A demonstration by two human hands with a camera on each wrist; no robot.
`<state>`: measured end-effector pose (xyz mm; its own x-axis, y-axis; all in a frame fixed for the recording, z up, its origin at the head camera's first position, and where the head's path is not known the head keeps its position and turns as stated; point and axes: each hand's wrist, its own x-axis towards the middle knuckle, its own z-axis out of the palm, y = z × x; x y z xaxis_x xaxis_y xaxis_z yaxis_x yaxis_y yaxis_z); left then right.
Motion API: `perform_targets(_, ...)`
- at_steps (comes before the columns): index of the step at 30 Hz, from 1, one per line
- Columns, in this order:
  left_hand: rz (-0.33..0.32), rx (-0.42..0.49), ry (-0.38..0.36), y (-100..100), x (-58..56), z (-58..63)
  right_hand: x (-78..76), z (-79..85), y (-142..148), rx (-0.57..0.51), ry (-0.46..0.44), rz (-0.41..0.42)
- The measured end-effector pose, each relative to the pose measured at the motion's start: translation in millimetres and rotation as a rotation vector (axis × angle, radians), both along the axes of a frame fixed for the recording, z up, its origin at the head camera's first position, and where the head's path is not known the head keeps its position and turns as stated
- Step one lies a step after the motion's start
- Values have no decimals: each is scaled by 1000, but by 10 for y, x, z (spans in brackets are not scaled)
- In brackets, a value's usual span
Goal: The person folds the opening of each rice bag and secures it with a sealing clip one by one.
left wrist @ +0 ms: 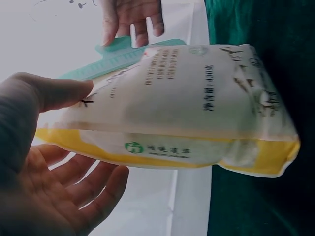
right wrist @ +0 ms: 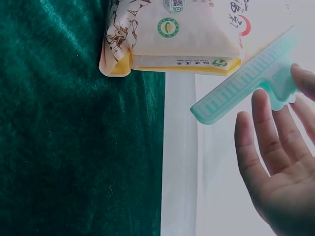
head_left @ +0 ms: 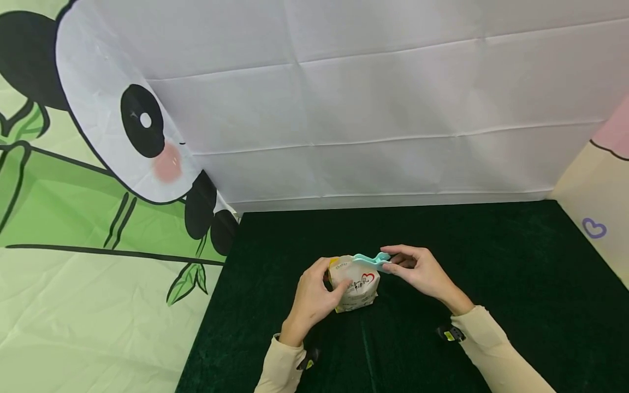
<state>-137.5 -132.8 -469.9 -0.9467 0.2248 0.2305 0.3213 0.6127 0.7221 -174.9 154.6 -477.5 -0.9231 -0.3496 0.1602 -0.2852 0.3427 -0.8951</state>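
Note:
A white and yellow food bag [head_left: 357, 289] with printed lettering and a red heart stands upright on the dark green cloth. My left hand [head_left: 314, 295] holds it from the left, thumb across one printed face and fingers at the other side, as the left wrist view shows of the bag [left wrist: 182, 93]. Along the bag's top edge lies a teal bag clip [head_left: 372, 261]. In the right wrist view the clip [right wrist: 236, 86] sits slantwise on the top, and my right hand [right wrist: 280, 157] pinches its handle between thumb and fingertips. Whether the clip's bars are closed cannot be told.
Dark green velvet cloth [head_left: 516, 273] covers the table. A white creased sheet [head_left: 368, 120] hangs behind its back edge. To the left hangs a green panel with a panda print [head_left: 142, 120], and to the right a cream one with a purple heart [head_left: 594, 228].

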Motion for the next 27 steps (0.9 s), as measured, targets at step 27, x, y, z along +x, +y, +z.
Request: perform_targets(27, -72, 125, -239, -79, 14, -422, 29, -47, -71, 21, 135, -9)
